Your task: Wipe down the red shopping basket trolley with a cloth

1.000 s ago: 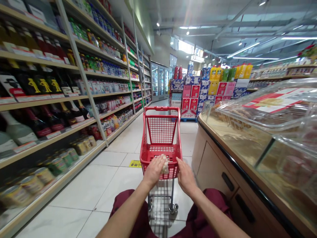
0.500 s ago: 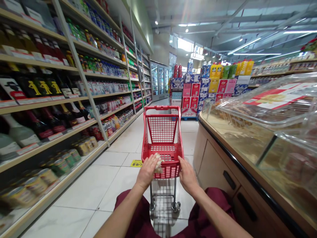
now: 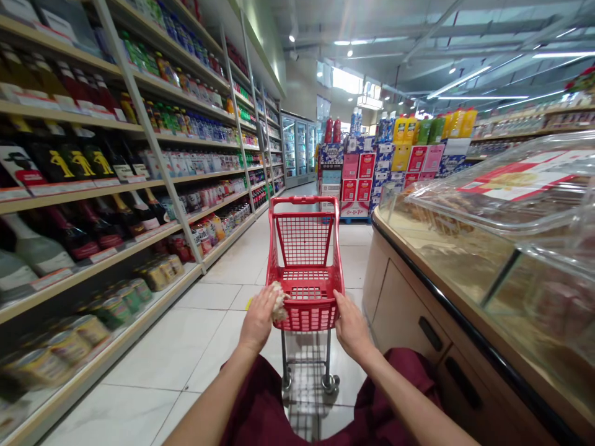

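A small red shopping cart [image 3: 316,303] with a plastic lattice basket stands right in front of me on grey legs with casters. My left hand [image 3: 258,317] is closed on a crumpled off-white cloth [image 3: 279,302], which rests against the near left corner of the basket rim. Part of the cloth is hidden behind the fingers. On the near right corner of the basket, my right hand [image 3: 352,323] has its fingers wrapped round the rim. I see nothing lying in the basket.
Shelves of bottles and cans [image 3: 153,183] line the left side. Close on the right stands a counter [image 3: 409,291] with clear plastic covers. Stacked drink cartons [image 3: 365,166] stand ahead, and glass-door fridges [image 3: 301,147] are farther back. White floor tiles [image 3: 195,337] run along the aisle.
My left hand has slid left with the cloth, from the near rim to its left corner. My right hand stays at the right corner, and the cart is almost unmoved.
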